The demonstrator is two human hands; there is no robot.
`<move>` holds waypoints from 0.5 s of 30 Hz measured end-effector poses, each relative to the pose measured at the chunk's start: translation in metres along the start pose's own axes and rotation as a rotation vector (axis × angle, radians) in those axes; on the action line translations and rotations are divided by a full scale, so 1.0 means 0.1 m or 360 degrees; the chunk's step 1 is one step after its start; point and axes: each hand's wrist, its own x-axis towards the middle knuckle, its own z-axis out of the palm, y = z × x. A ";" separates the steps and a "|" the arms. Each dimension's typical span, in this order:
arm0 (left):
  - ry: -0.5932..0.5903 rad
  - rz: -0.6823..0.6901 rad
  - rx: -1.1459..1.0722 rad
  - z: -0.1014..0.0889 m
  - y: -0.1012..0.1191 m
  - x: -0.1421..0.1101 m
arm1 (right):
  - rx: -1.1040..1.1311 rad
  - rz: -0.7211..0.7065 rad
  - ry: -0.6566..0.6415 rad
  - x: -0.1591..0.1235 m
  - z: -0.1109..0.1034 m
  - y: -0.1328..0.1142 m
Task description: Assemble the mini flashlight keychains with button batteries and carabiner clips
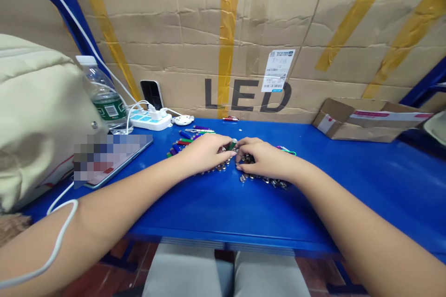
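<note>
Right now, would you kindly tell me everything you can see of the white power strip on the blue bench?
The white plastic power strip lies flat on the blue bench, angled near the cardboard behind it. Its top shows blue panels. A white charger is plugged into it, and white cables run from that charger.

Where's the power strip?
In the head view, the white power strip sits at the back-left of the blue table, between a plastic water bottle and a white cat-shaped trinket.
</note>
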 end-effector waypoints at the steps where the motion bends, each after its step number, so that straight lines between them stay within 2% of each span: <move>1: -0.0002 -0.0002 0.0004 0.00 0.00 0.00 | 0.0019 -0.0022 -0.0017 0.01 0.02 0.00; 5: -0.0023 0.0010 -0.0022 0.00 0.00 0.00 | 0.0015 -0.0026 0.0039 0.03 0.01 0.01; 8: -0.0030 0.0004 -0.0039 0.00 0.00 0.00 | 0.0020 0.0010 0.0319 0.02 -0.06 0.03; 11: -0.0021 -0.0010 -0.0016 0.00 0.00 -0.01 | 0.0097 -0.0048 0.0609 0.01 -0.12 0.04; 15: -0.0016 0.0035 -0.0025 0.03 -0.02 -0.01 | 0.0209 -0.0179 0.0685 0.00 -0.12 0.00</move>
